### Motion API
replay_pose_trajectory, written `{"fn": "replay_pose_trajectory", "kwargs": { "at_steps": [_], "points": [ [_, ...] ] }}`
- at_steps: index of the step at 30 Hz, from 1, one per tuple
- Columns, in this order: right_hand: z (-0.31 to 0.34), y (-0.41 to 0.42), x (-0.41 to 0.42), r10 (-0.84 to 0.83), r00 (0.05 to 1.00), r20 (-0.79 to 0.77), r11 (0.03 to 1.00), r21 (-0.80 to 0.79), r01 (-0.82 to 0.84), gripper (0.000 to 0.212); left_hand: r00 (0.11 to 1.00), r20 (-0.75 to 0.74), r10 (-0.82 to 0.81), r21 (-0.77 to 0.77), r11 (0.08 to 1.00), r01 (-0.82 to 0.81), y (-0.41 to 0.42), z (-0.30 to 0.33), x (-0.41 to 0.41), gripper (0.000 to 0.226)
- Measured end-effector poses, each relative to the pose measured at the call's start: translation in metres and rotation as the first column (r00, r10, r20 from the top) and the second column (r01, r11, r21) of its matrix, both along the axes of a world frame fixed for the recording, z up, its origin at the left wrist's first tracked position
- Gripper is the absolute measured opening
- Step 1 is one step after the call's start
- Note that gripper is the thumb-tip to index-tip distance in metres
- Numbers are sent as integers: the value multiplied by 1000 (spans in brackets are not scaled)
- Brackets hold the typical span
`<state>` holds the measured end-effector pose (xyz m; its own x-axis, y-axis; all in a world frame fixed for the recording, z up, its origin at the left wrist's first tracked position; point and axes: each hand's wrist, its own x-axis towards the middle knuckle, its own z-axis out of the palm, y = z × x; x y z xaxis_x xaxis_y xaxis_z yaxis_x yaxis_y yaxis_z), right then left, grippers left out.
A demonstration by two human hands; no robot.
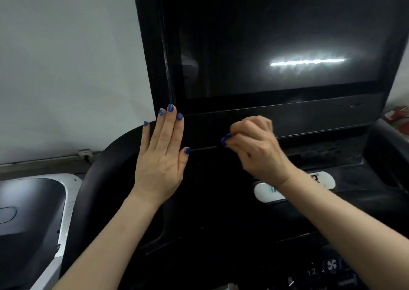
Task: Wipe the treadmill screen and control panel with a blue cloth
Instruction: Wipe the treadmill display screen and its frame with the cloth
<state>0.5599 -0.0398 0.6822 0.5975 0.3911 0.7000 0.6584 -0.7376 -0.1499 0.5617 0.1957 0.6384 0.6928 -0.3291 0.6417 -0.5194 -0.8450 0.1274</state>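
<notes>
nearest the camera, at the bottom right, sits the dark treadmill control panel with faint printed buttons and a fan symbol (327, 269), untouched by either hand. above it a white, rounded oblong logo badge (294, 187) lies on the black console, partly hidden by the right forearm.

the blue cloth named in the task shows nowhere. only a sliver of blue appears at the fingertips of the right hand (254, 143), and it may be painted nail or a scrap of fabric; i cannot tell which. the risk from here, as i judge it, is that bare skin rubs the glossy plastic and leaves fresh smears, or that a hard nail dragged along the seam scratches it.

the left hand (161, 155) lies flat with its fingers straight and together, palm against the black console frame (199, 130) at the screen's lower left corner, gripping nothing. the right hand's grip is closed tight, fingers curled inward and knuckles up, tips meeting at the thin horizontal seam in the frame; whether anything is pinched inside is hidden.

farthest back, the large black glossy treadmill screen (276, 46) stands tilted, off, reflecting a bright strip of light with hazy streaks round it, so it probably needs wiping.
</notes>
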Motion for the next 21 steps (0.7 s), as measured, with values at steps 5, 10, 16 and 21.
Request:
{"fn": "replay_pose_trajectory", "kwargs": {
  "at_steps": [5,10,16,21],
  "points": [
    [-1,-3,0,48,998,-34,999,-22,-49,19,1000,-11,8,11,1000,-8,2,3,-2,63],
    [-6,-3,-4,-20,1000,-12,1000,24,20,14,998,-43,38,-44,998,-40,0,3,-3,66],
    [6,6,12,-69,996,57,995,76,64,12,999,-39,21,-29,999,-22,1,2,-1,63],
    [7,8,9,-24,999,48,999,39,22,13,999,-44,20,-27,999,-21,1,1,-1,62]
  ]
}}
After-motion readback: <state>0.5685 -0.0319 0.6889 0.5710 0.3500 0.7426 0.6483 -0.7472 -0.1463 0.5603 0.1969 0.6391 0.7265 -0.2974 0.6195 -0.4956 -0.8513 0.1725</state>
